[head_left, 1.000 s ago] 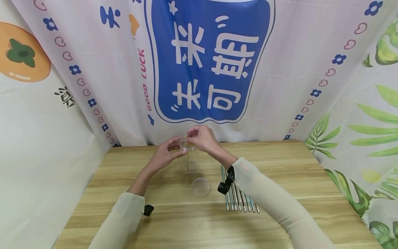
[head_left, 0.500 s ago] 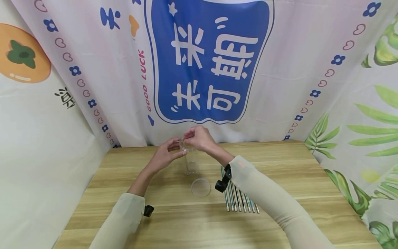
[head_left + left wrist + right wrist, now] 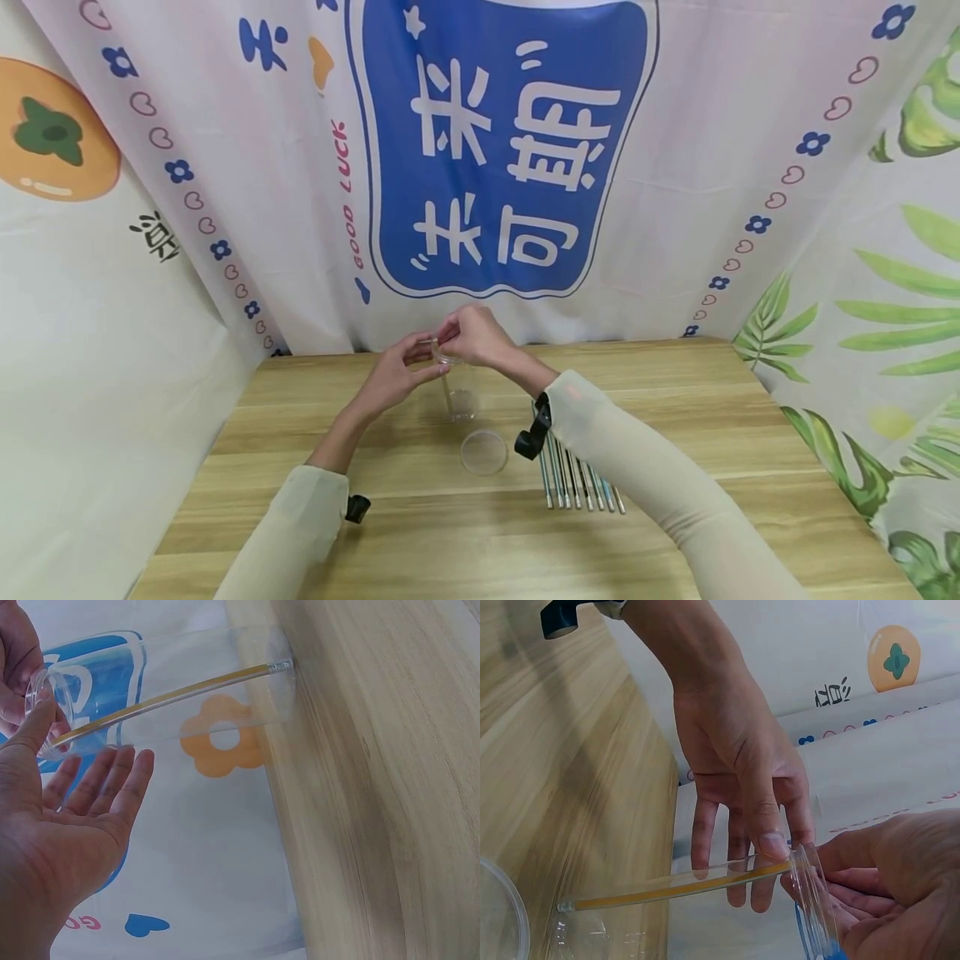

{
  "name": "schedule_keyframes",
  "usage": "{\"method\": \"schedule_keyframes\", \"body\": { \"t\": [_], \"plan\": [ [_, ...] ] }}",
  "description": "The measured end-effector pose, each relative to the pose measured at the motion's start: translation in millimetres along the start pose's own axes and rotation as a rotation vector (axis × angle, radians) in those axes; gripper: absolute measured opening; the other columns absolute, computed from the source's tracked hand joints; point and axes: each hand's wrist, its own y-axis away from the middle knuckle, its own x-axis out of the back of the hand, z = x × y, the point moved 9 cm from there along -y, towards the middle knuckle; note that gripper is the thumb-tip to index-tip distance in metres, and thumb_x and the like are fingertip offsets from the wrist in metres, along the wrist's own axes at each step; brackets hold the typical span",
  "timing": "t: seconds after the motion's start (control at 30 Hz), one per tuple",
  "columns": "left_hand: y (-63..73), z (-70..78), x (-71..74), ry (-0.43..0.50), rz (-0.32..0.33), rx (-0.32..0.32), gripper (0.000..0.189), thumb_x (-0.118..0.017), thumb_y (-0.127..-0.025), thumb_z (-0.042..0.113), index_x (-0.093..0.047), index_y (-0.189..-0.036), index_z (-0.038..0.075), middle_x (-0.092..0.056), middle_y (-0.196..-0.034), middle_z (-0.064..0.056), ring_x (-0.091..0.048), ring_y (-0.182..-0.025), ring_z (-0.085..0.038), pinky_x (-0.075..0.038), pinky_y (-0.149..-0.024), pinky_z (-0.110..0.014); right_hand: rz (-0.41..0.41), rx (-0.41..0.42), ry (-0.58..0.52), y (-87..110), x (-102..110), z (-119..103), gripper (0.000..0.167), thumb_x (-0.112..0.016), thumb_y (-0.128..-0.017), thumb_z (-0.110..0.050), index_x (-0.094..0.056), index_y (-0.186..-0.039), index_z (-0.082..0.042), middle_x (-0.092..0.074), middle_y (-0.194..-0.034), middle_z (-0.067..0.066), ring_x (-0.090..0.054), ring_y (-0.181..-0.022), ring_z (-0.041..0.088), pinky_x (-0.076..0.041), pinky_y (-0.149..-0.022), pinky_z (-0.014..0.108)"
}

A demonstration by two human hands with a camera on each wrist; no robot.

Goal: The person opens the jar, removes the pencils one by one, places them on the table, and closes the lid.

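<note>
A tall clear jar stands upright near the table's back edge. My left hand holds its neck between thumb and fingers; in the left wrist view the other fingers extend beside the wall. Inside, a yellow pencil leans toward the left-hand side, its metal-ferrule end at the bottom. My right hand is at the jar mouth, fingers pinching the pencil's upper end at the rim; the fingertips are partly hidden. A round clear lid lies flat in front of the jar.
Several pencils lie side by side on the wooden table, right of the lid and partly under my right forearm. A printed curtain hangs right behind the table's back edge.
My right hand has moved slightly left and down into the jar mouth. The pencil has gone lower and now tilts left at the top. My left hand has stayed on the neck.
</note>
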Motion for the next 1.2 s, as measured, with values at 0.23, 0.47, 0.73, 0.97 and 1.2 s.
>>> {"method": "schedule_keyframes", "body": {
  "t": [0.23, 0.47, 0.73, 0.97, 1.2],
  "plan": [
    [-1.2, -3.2, 0.4, -0.011, -0.005, 0.011, 0.068, -0.084, -0.094, 0.026, -0.054, -0.151, 0.004, -0.063, -0.145, -0.018, -0.062, -0.134, -0.037, -0.056, -0.109, -0.046, -0.009, 0.010, 0.042, -3.0, -1, 0, 0.010, -0.079, -0.092, 0.000, -0.083, -0.102, -0.001, -0.081, -0.096, 0.009, -0.077, -0.087, 0.017, -0.062, -0.079, 0.023],
    [-0.5, -1.3, 0.7, -0.001, -0.004, 0.005, 0.065, -0.084, -0.095, 0.023, -0.055, -0.150, 0.005, -0.065, -0.143, -0.018, -0.063, -0.133, -0.036, -0.057, -0.108, -0.045, 0.015, 0.038, 0.082, -4.5, -1, -2, 0.005, -0.081, -0.092, -0.002, -0.084, -0.096, -0.003, -0.081, -0.093, 0.007, -0.075, -0.086, 0.016, -0.061, -0.078, 0.022],
    [-0.6, -1.2, 0.1, 0.003, -0.004, 0.012, 0.065, -0.084, -0.094, 0.024, -0.056, -0.149, 0.006, -0.065, -0.143, -0.016, -0.063, -0.133, -0.035, -0.058, -0.107, -0.044, 0.019, 0.054, 0.099, -1.7, 0, -3, 0.004, -0.081, -0.093, -0.005, -0.084, -0.096, -0.005, -0.081, -0.093, 0.005, -0.074, -0.089, 0.017, -0.060, -0.079, 0.023],
    [-1.2, -3.0, -0.4, -0.009, -0.004, 0.008, 0.066, -0.085, -0.093, 0.028, -0.056, -0.150, 0.008, -0.065, -0.143, -0.016, -0.063, -0.133, -0.035, -0.057, -0.107, -0.047, 0.038, 0.062, 0.051, 1.7, 5, -2, 0.005, -0.082, -0.093, -0.008, -0.084, -0.098, -0.006, -0.081, -0.093, 0.004, -0.074, -0.087, 0.016, -0.058, -0.076, 0.021],
    [-1.6, -5.6, 0.4, -0.015, -0.003, 0.017, 0.068, -0.085, -0.093, 0.030, -0.055, -0.150, 0.008, -0.063, -0.146, -0.017, -0.062, -0.134, -0.037, -0.056, -0.108, -0.049, 0.073, 0.048, -0.033, 8.0, 13, 1, 0.007, -0.081, -0.094, -0.011, -0.082, -0.098, -0.006, -0.080, -0.091, 0.003, -0.073, -0.084, 0.014, -0.058, -0.076, 0.021]
  ]
}}
